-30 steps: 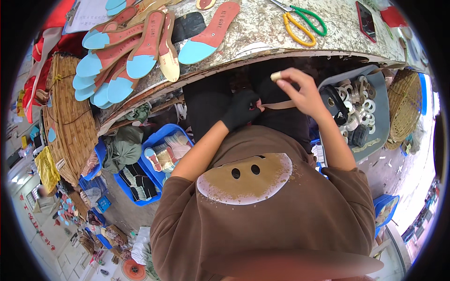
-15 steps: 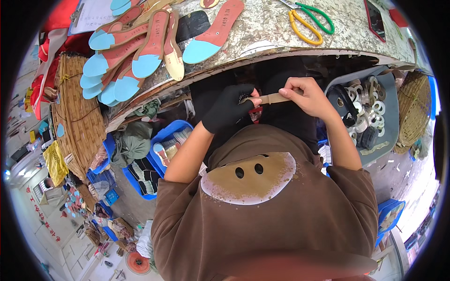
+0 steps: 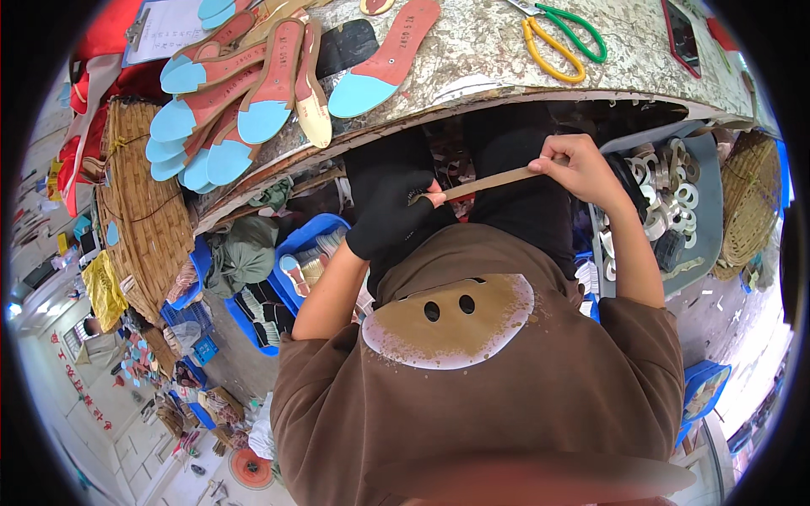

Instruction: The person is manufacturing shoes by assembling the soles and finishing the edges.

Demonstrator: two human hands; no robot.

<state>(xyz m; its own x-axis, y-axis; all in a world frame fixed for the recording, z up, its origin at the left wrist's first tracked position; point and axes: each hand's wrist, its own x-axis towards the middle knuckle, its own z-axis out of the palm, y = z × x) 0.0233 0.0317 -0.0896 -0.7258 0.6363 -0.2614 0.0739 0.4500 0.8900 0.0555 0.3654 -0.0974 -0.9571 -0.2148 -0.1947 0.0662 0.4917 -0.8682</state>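
Observation:
A narrow tan strip [image 3: 489, 182] stretches between my two hands above my lap, just below the table edge. My left hand [image 3: 398, 211], in a black fingerless glove, pinches its left end. The bare right hand [image 3: 574, 169] grips the other end between thumb and fingers, a little higher up. On the table, nearest my left hand, lie several shoe insoles with red backs and light blue toe ends, one of them an insole [image 3: 384, 72] set apart from the pile [image 3: 228, 93].
The worn table [image 3: 481, 51] carries scissors [image 3: 553, 42] with yellow and green handles and a red-edged phone [image 3: 680, 38]. Right of me, a grey bin [image 3: 704, 211] holds rolls of tape [image 3: 675, 190]. Blue crates [image 3: 291, 253] and a woven basket [image 3: 139, 202] stand at left.
My hands have moved apart, the left one down and left, the right one outward. A longer length of the tan strip now shows between them.

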